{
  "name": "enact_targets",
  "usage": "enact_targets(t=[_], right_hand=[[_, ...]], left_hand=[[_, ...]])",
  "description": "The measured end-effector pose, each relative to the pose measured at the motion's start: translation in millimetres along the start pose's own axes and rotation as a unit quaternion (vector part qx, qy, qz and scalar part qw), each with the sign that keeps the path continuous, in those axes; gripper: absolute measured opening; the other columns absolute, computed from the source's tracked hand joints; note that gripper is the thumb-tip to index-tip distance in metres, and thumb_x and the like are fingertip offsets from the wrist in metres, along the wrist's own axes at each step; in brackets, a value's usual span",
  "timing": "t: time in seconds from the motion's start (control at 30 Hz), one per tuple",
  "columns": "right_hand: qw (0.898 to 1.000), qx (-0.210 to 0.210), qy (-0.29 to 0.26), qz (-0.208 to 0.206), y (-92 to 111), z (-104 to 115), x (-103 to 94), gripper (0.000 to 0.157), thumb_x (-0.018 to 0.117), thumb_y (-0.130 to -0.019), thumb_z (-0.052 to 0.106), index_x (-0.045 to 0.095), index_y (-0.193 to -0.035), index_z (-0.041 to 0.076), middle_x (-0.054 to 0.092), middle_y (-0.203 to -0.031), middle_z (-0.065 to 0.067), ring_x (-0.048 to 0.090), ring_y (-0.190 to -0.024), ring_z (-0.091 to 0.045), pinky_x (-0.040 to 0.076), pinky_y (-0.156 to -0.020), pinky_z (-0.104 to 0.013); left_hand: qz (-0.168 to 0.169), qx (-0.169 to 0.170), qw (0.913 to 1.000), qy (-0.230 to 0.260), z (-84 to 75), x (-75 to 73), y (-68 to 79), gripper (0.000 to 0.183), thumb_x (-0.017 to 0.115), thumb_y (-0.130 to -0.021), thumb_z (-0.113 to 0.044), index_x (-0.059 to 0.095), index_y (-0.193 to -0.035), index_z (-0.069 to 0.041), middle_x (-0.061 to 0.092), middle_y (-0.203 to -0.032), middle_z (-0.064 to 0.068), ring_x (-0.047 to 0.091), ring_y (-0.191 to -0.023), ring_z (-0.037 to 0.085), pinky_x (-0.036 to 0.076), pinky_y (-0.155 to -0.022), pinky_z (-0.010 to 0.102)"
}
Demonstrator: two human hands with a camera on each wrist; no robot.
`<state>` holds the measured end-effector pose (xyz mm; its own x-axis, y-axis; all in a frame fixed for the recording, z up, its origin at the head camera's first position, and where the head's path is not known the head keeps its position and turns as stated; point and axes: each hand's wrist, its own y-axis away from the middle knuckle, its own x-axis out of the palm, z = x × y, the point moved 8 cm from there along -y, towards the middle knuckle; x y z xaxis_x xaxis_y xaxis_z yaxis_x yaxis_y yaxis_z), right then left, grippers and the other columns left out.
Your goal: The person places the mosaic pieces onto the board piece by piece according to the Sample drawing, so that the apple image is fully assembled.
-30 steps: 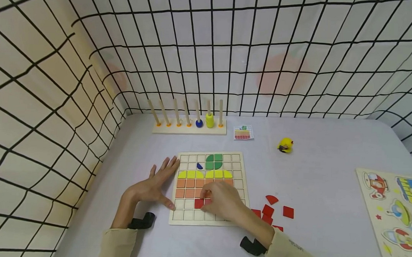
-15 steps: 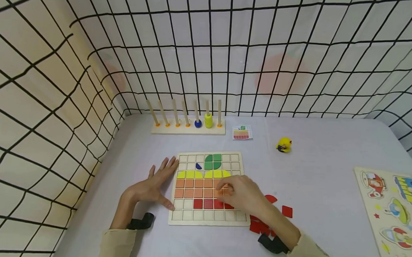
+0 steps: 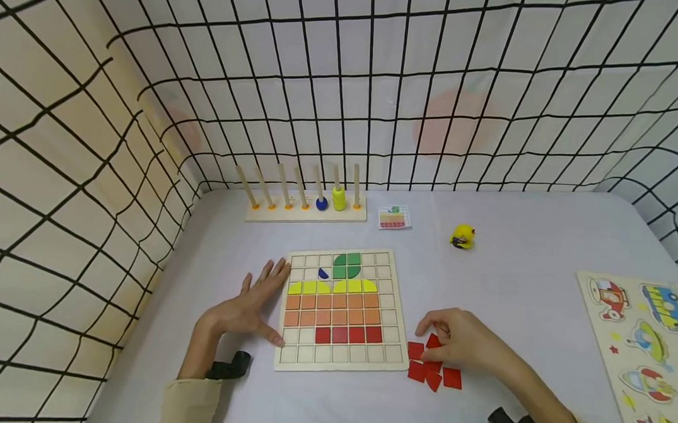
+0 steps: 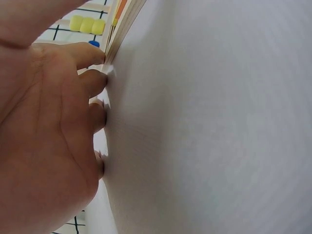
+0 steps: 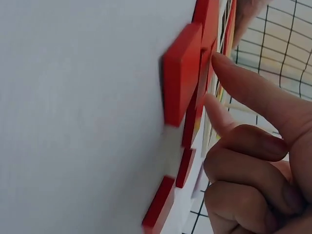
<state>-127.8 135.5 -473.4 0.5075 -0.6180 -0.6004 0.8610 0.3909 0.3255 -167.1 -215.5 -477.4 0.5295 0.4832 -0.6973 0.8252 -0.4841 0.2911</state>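
A square wooden grid board (image 3: 340, 367) lies in the middle of the head view. Green, yellow and orange tiles fill part of it, with several red tiles (image 3: 347, 335) in a lower row. My left hand (image 3: 244, 311) is spread along the board's left edge, fingertips and thumb at its side. To the right of the board, my right hand (image 3: 466, 340) hovers over a loose pile of red tiles (image 3: 452, 378). Its thumb and index finger are apart, the other fingers curled. In the right wrist view those two fingertips come right up to the red tiles (image 5: 183, 78).
Behind the board stands a peg rack (image 3: 305, 216) with blue and yellow beads. A small pattern card (image 3: 394, 218) and a yellow rubber duck (image 3: 463, 236) lie to its right. A picture puzzle board (image 3: 596, 311) is at the far right; black wire mesh (image 3: 368, 112) encloses the table.
My right hand has left the red row on the board and moved right to the loose red tiles, uncovering the row. My left hand stays at the board's left edge.
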Motion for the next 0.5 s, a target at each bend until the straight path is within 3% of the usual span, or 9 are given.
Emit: enact_targets(t=[0.3, 0.5], right_hand=[[1.0, 0.005, -0.018, 0.019, 1.5, 1.8, 5.4, 0.024, 0.088, -0.078, 0.011, 0.066, -0.087, 0.009, 0.044, -0.056, 0.004, 0.043, -0.051, -0.011, 0.035, -0.048, -0.019], [0.998, 0.035, 0.008, -0.042, -6.4, -5.0, -15.8, 0.022, 0.085, -0.083, 0.015, 0.066, -0.092, 0.009, 0.045, -0.06, 0.001, 0.041, -0.052, -0.014, 0.031, -0.047, -0.021]], left_hand=[[0.001, 0.0, 1.0, 0.0, -0.2, 1.1, -0.9, 0.145, 0.101, -0.061, -0.036, 0.005, -0.167, -0.011, -0.009, -0.175, 0.016, -0.018, -0.161, 0.04, -0.017, -0.122, 0.071], [0.001, 0.003, 1.0, -0.002, -0.1, 0.0, -1.1, 0.146, 0.101, -0.061, -0.036, 0.004, -0.167, -0.01, -0.009, -0.175, 0.016, -0.018, -0.161, 0.04, -0.017, -0.122, 0.071]])
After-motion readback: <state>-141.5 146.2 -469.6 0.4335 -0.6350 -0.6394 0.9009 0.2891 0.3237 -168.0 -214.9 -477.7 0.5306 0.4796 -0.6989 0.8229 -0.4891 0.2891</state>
